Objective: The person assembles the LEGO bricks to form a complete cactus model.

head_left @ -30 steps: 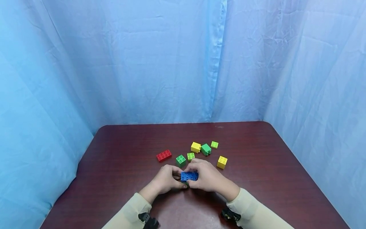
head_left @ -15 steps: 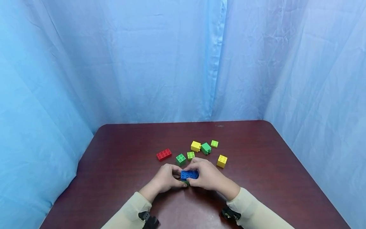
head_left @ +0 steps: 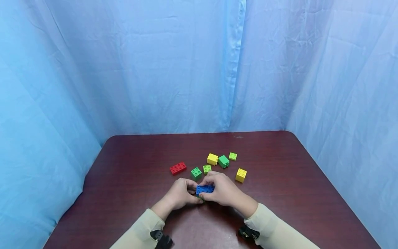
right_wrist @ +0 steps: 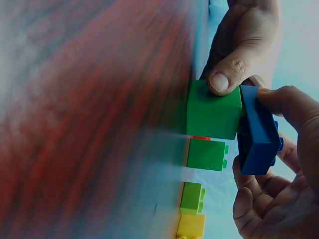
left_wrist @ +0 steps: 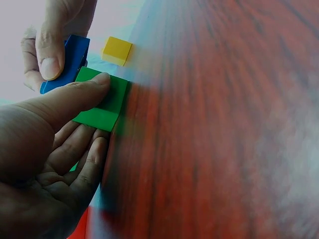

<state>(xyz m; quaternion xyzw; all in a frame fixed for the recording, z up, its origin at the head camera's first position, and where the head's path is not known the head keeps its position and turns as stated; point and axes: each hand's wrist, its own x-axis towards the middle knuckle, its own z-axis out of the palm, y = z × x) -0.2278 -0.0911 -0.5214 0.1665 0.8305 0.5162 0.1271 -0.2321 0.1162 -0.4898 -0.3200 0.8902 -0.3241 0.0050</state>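
Head view: left hand (head_left: 181, 194) pinches green brick (right_wrist: 213, 110) steady on table (head_left: 130, 155) | right hand (head_left: 224, 191) grips blue brick (head_left: 205, 189), tilted over it, studs apparently unseated.

Soft, even light is filling the head view — bright, with no harsh glare, and only faint shadows are lying under the hands on the dark bench (head_left: 130, 180). The blue curtain (head_left: 155, 69) is showing clear folds, and straight lines are bowing slightly toward the frame edges. Both wrist views are looking washed out and overexposed at the top — the bench grain is smearing into blur, while the left hand (left_wrist: 45, 149) and right hand (right_wrist: 279, 164) are appearing sharper up close.
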